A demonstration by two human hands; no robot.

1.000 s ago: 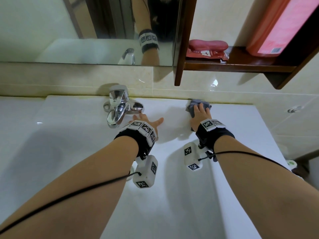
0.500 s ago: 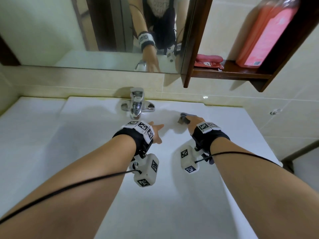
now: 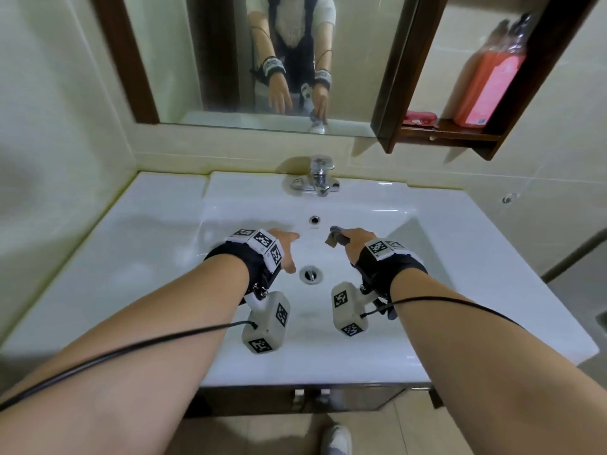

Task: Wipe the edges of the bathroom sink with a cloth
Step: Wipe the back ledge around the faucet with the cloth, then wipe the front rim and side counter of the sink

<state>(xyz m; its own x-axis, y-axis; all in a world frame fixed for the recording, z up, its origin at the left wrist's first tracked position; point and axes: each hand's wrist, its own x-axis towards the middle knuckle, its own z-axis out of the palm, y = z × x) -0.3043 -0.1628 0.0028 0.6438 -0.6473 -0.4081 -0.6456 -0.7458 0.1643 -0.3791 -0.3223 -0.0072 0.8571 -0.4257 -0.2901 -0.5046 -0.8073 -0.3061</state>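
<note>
Above the white sink (image 3: pixel 460 257), the right hand (image 3: pixel 356 243) pinches a small grey cloth (image 3: pixel 335 238). Beside it the left hand (image 3: pixel 284 249) hangs open and empty. Only the wristbands' (image 3: pixel 259 246) black-and-white square codes show; no writing is legible.

Even soft light, motion-blurred — wide-angle edge warp

No readable words, brand names or numbers anywhere. Only black-and-white square coded markers, printed on the white wristbands (image 3: pixel 259 242) above both hands and on the white blocks (image 3: pixel 266 323) hanging under the wrists; patterns, not letters. A small white barcode-like patch low on the tall pink plastic bottle (image 3: pixel 489 87) on the dark wooden shelf (image 3: pixel 460 134), too blurred to read. A white mark on the flat red packet (image 3: pixel 420 118) beside it, likewise illegible.
</note>
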